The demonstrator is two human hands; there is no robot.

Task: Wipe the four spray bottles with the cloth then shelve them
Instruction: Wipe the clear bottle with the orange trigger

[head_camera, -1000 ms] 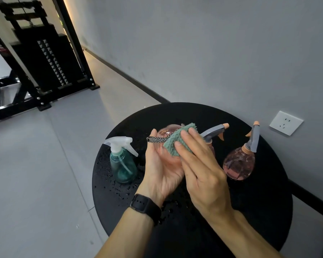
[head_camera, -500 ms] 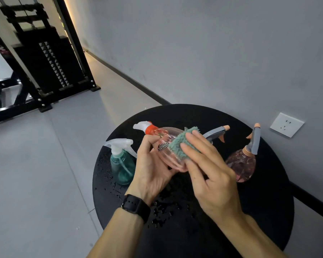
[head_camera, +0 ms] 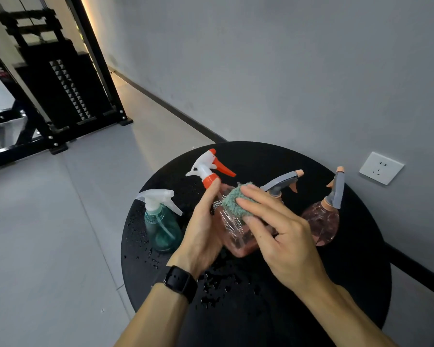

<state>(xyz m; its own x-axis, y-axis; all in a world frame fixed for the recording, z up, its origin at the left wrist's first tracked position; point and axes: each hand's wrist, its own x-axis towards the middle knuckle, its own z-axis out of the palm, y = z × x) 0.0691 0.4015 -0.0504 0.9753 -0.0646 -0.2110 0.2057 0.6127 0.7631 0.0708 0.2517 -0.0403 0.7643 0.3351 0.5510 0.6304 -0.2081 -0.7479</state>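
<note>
While L hand point(head_camera: 201, 229) grips pink bottle point(head_camera: 236, 234), R hand point(head_camera: 283, 236) presses cloth point(head_camera: 233, 202)

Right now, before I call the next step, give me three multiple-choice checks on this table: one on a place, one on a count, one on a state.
1. Where does the teal bottle stand?
A. left of the hands
B. by the wall socket
C. on the floor

2. How many spray bottles show?
A. two
B. three
C. four

3. What is the right hand doing?
A. hanging idle
B. pressing the green cloth on the held pink bottle
C. squeezing a trigger

Key: 1 A, it stands at the black table's left edge. 2 C, teal, held pink, and two grey-triggered ones. 3 B, straight fingers lie on the cloth while the left hand grips the bottle.
</note>
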